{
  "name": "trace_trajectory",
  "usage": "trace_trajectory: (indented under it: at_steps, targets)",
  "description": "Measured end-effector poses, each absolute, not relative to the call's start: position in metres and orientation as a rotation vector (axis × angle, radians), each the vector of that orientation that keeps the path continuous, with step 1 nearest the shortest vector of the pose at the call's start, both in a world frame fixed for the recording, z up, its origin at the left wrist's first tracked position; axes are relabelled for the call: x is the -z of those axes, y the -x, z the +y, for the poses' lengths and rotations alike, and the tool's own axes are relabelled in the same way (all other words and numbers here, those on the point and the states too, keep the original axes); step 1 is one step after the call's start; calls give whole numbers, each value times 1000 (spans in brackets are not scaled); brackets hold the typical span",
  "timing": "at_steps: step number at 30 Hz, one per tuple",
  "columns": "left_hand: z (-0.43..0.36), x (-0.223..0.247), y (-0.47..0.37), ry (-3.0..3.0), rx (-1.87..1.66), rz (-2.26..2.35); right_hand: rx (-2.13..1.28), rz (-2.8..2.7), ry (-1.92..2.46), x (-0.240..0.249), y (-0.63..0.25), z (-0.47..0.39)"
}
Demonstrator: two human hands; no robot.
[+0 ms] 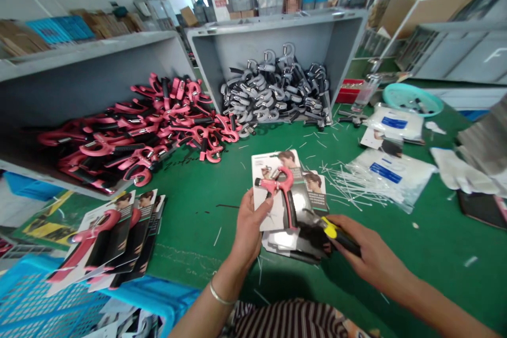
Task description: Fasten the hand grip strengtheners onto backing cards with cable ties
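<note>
My left hand (pixel 250 224) grips a printed card with a pink and black hand tool (pixel 277 187) on it, thumb over the front. In my right hand (pixel 362 243) are yellow and black pliers (pixel 336 233), their tip at the card's right side. Beneath the held card lies a stack of similar cards (pixel 287 247) on the green table (pixel 190 232). Loose white cable ties (pixel 356 182) are scattered to the right of the cards.
A grey bin of pink tools (pixel 158 121) stands at the left, another of grey tools (pixel 273 84) behind. Carded tools (pixel 114 237) lie at the left above a blue crate (pixel 166 293). Plastic bags (pixel 396 174) and a turquoise plate (pixel 412 97) are at the right.
</note>
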State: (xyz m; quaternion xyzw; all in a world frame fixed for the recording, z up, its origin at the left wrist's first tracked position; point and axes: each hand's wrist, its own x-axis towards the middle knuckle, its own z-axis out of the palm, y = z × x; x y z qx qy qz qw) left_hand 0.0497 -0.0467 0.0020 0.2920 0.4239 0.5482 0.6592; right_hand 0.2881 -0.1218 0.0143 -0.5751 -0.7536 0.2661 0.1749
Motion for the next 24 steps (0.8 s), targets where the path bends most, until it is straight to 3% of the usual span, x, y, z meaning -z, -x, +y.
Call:
trace_trajectory:
  at_steps: [12,24]
  targets:
    - [-63,-13,-76,-660,-1592,986,-434,-1955,1721,11,-221,-135]
    - [-69,-13,-76,-656,-1531,931,-614,-1921,1725,10,-229,-129]
